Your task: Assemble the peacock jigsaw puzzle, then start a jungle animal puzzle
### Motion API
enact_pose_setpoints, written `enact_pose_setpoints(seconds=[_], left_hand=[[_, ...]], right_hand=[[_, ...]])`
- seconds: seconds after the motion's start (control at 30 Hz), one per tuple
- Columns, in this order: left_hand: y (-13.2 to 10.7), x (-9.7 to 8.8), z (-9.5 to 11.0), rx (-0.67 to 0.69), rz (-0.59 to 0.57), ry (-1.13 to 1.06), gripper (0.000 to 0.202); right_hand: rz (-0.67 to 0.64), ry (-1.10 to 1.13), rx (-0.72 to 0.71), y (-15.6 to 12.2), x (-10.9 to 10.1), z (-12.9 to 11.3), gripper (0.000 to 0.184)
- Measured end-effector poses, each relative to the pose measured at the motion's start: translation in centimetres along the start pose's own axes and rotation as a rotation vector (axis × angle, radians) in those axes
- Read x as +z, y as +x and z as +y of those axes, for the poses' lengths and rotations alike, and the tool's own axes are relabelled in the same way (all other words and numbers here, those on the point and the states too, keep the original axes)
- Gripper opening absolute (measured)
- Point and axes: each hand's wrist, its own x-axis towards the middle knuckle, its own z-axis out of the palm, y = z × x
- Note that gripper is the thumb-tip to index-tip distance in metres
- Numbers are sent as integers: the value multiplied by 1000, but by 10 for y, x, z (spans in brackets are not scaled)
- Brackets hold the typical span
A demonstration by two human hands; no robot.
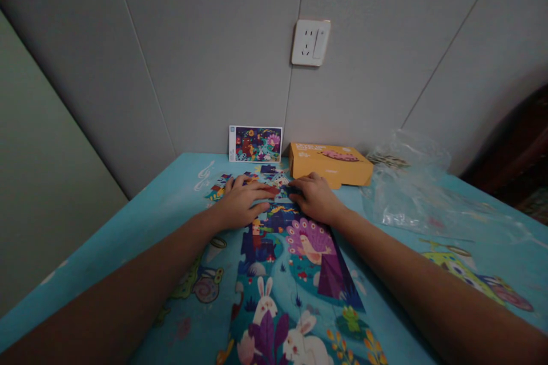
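Note:
A colourful jigsaw puzzle [295, 274] with rabbits and a peacock lies partly assembled on a turquoise table [141, 222]. My left hand [242, 202] rests flat on the puzzle's far part, fingers stretched toward the right. My right hand [314, 197] lies beside it, fingers curled down on the pieces at the puzzle's far edge. The fingertips of both hands almost meet over a reddish piece [270, 189]. Several loose pieces [218, 187] lie just beyond the left hand.
A reference picture card [256, 144] leans against the grey wall. An orange puzzle box [329, 164] sits behind the right hand. Crumpled clear plastic bag [411, 188] lies to the right. A wall socket [310, 43] is above.

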Motion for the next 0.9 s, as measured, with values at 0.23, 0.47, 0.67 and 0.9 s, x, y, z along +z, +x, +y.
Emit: enact_pose_setpoints(seconds=[0.23, 0.47, 0.67, 0.9], left_hand=[[0, 0, 2, -14, 22, -20, 37], [1, 4, -2, -43, 74, 0, 34], [3, 4, -5, -72, 122, -37, 33], [4, -3, 6, 36, 316, -396, 31]], right_hand=[[8, 51, 55, 4, 4, 8, 40], [139, 212, 11, 0, 7, 6, 46], [318, 416, -19, -3, 4, 0, 41], [331, 540, -134, -14, -9, -22, 38]])
